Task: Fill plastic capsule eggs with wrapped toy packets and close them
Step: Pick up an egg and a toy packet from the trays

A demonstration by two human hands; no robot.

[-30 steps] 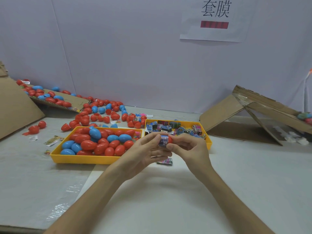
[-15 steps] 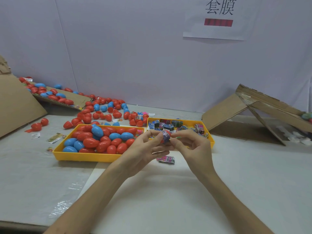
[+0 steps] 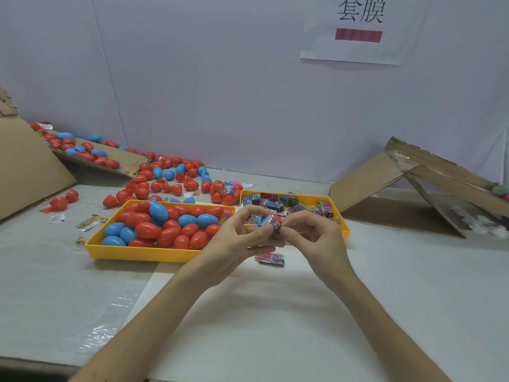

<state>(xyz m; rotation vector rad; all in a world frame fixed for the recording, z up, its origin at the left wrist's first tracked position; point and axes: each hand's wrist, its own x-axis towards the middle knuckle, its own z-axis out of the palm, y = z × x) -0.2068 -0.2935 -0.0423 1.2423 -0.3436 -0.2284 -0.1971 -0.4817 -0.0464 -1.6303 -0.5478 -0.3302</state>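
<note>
My left hand (image 3: 237,238) and my right hand (image 3: 311,235) meet above the table in front of the trays. Between their fingertips sits a red capsule half (image 3: 275,218) with a blue wrapped toy packet (image 3: 268,223) pushed into it. Both hands pinch this piece, and most of the capsule is hidden by fingers. A yellow tray (image 3: 143,253) of red and blue capsule eggs lies to the left. A second yellow tray (image 3: 345,228) holding wrapped packets stands behind my hands. One pink packet (image 3: 271,259) lies on the table under them.
Many loose red and blue eggs (image 3: 165,180) are scattered at the back left, some on a cardboard sheet (image 3: 115,158). A folded cardboard box (image 3: 407,186) stands at the right. Small wrappers (image 3: 88,222) lie left of the egg tray.
The hands stayed together at the same spot. The fingers shifted around the capsule half and packet, and the view tilted slightly downward.
</note>
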